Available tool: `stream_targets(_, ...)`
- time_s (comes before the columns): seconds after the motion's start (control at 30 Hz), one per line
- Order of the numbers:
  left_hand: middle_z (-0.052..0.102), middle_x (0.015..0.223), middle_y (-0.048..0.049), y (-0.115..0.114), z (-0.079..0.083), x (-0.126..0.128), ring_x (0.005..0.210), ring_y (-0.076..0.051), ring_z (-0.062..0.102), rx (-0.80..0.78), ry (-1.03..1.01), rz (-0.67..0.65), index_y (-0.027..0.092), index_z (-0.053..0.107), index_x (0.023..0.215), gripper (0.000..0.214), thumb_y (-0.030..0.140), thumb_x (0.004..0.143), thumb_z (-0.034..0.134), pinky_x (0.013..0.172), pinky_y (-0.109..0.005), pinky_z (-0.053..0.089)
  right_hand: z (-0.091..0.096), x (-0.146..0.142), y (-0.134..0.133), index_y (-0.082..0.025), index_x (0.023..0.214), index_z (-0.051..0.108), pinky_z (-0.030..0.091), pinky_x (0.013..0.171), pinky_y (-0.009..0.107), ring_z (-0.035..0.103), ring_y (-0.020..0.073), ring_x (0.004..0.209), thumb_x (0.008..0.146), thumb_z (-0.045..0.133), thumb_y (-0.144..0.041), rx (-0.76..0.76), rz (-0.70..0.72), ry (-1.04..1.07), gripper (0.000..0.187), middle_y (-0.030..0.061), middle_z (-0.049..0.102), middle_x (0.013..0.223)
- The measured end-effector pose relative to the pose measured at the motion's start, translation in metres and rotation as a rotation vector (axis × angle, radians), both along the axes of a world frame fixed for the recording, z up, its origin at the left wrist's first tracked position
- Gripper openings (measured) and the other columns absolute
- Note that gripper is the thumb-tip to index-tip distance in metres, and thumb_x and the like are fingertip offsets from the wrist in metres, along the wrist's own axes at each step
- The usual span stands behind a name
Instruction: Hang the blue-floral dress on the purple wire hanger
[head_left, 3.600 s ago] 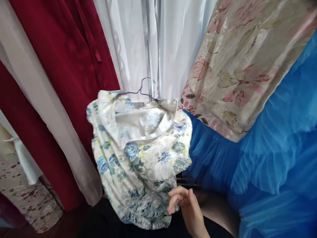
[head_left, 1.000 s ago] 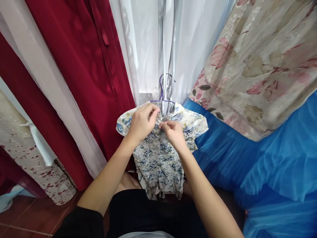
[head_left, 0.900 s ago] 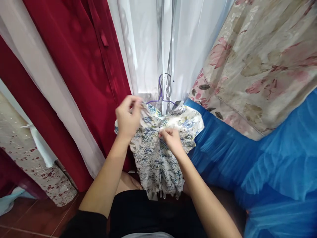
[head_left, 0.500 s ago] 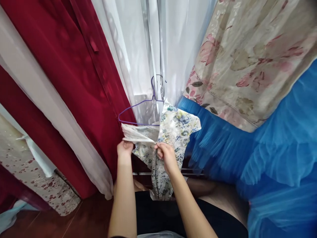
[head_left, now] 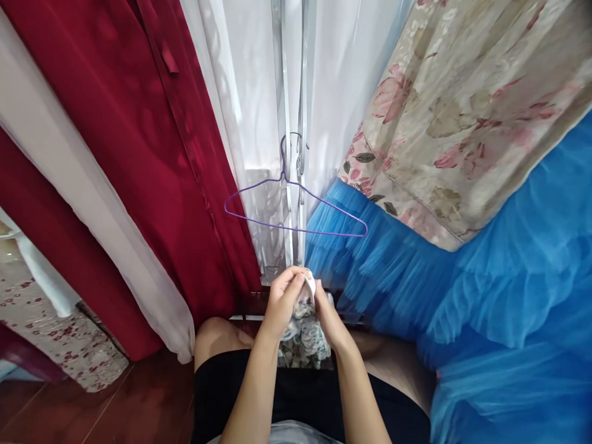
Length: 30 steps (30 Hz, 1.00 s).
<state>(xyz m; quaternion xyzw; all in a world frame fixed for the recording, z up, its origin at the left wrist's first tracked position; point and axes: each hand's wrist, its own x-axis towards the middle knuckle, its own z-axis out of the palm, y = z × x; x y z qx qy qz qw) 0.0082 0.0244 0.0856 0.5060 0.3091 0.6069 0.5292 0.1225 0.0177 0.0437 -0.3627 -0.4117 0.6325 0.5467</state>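
Observation:
A floral garment (head_left: 305,336) in white, blue and green hangs bunched between my two hands, above my lap. The fingers of my left hand (head_left: 283,302) pinch its top edge. My right hand (head_left: 329,314) grips the same edge from the other side, its fingertips partly hidden by the cloth. Just beyond my hands, a bare purple wire hanger (head_left: 324,233) hangs by its hook from a metal strip (head_left: 303,74), with nothing on it.
Long red fabric (head_left: 185,246) and a pale drape (head_left: 115,203) hang at the left. White cloth (head_left: 252,74) forms the backdrop. Blue tulle (head_left: 490,296) and a pink-flowered fabric (head_left: 462,123) hang at the right. Red-brown tiled floor (head_left: 139,401) shows at lower left.
The floral garment has come off the purple hanger and down toward my lap. My hands have moved closer together, and the cloth is now gathered between them.

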Motion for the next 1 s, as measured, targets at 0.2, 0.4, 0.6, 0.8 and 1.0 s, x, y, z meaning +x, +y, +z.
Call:
stream_targets(0.2,0.068,0.117,-0.0113,-0.009,0.001,-0.012,0.117,-0.025,0.061,0.051,0.216,-0.129,0.025,0.06,0.134,0.052,0.057,0.094,0.056,0.102,-0.036,0.046,0.021,0.014,-0.036,-0.018,0.095,0.073,0.054,0.078,0.039,0.069,0.0292,0.088,0.063,0.083,-0.057,-0.103,0.323,0.121,0.051,0.0096,0.074,0.085)
stream_targets(0.4,0.071,0.094,-0.0094,-0.032,-0.025,-0.037,0.087,-0.025,0.066,-0.099,0.51,-0.64,0.015,0.074,0.105,0.052,0.062,0.085,0.065,0.077,-0.031,0.052,0.055,0.09,-0.037,-0.019,0.069,0.069,0.05,0.054,0.037,0.062,0.0262,0.058,0.045,0.083,-0.04,0.022,0.13,0.002,0.035,0.008,0.067,0.062)
stream_targets(0.6,0.06,0.064,0.0007,-0.015,-0.021,-0.074,0.071,-0.017,0.057,0.196,0.943,-0.124,0.016,0.065,0.062,0.038,0.045,0.087,0.068,0.108,-0.041,0.042,0.12,0.163,0.027,-0.014,0.058,0.069,0.036,0.048,0.026,0.048,0.0137,0.049,0.061,0.08,-0.026,0.423,-0.101,-0.561,0.016,0.0018,0.059,0.055)
stream_targets(0.8,0.067,0.081,-0.0058,0.0,0.05,-0.075,0.088,-0.023,0.064,0.466,0.773,0.127,0.018,0.07,0.073,0.023,0.035,0.088,0.069,0.083,-0.03,0.051,0.153,0.139,0.132,-0.015,0.067,0.066,0.033,0.054,0.021,0.045,0.0085,0.056,0.071,0.069,-0.016,0.493,-0.5,-0.464,0.005,-0.0044,0.057,0.06)
stream_targets(1.0,0.043,0.06,0.0027,0.01,0.088,-0.076,0.056,-0.01,0.038,0.402,0.773,0.219,0.016,0.059,0.068,0.036,0.044,0.091,0.063,0.051,-0.023,0.031,0.165,0.077,0.168,-0.015,0.07,0.064,0.047,0.054,0.028,0.059,0.017,0.053,0.08,0.071,-0.029,0.114,-0.009,-0.355,0.019,0.004,0.066,0.057)
